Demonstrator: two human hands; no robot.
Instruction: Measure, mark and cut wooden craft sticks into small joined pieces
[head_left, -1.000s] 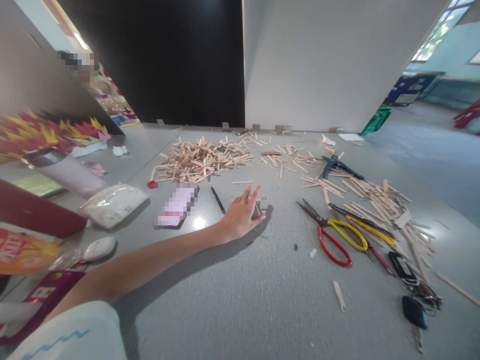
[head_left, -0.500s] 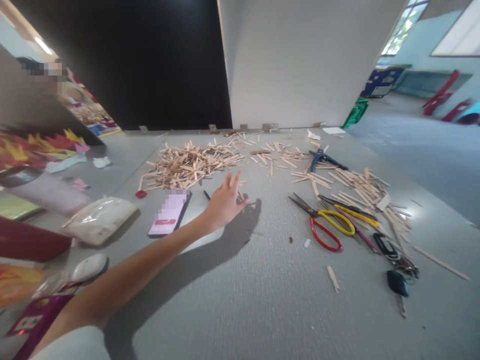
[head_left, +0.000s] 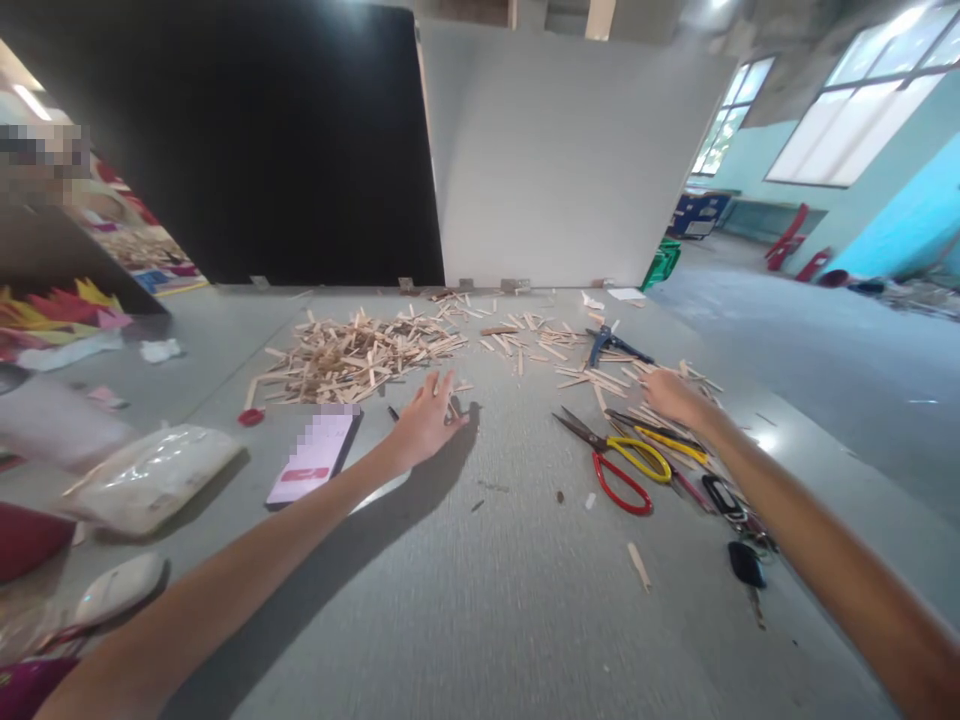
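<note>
My left hand (head_left: 426,424) is over the middle of the grey table, fingers apart, beside a phone (head_left: 313,456) and just in front of a large heap of small wooden sticks (head_left: 367,350). My right hand (head_left: 669,396) reaches in from the right onto a second pile of sticks (head_left: 637,385); its fingertips meet the sticks, and what they grip is too small to make out. Dark blue pliers (head_left: 611,345) lie just behind it. Scissors with red and yellow handles (head_left: 619,465) rest open in front, beside a yellow-handled tool (head_left: 671,443).
Black (head_left: 300,150) and white (head_left: 555,160) panels stand along the back edge. At the left are a plastic bag (head_left: 154,478) and a white mouse (head_left: 120,588). Keys (head_left: 747,565) and one loose stick (head_left: 640,566) lie at the right front. A person is partly visible far left.
My right hand has come into view from the right and reached the sticks. The camera view has shifted; my left hand stays near the same spot with its fingers spread.
</note>
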